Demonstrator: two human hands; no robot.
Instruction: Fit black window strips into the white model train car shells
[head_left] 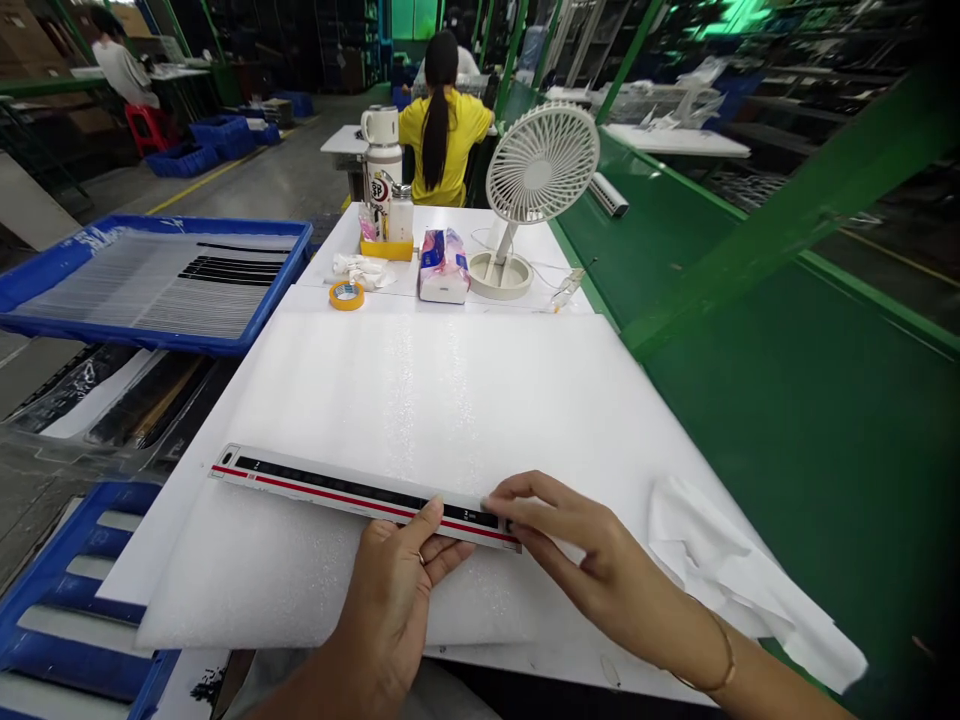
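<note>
A long, thin white strip panel (315, 493), with a black band and a red line along its length, is held slightly tilted above the foam sheet (322, 370). Its left end points away to the left, with a small dark hole near the corner. My left hand (394, 590) grips the strip right of its middle, thumb on top and fingers beneath. At the right end, my right hand (592, 550) has its thumb and fingertips closed on the strip's end. Whether a film or tab is also pinched there is hidden by the fingers.
Beyond the foam stand a fan (536, 170), tissue pack (444, 268), yellow tape roll (346, 295) and bottles (384, 180). A white cloth (697, 535) lies right. A blue tray (277, 300) of strips is left. A green conveyor (810, 400) runs right; a person (450, 125) sits ahead.
</note>
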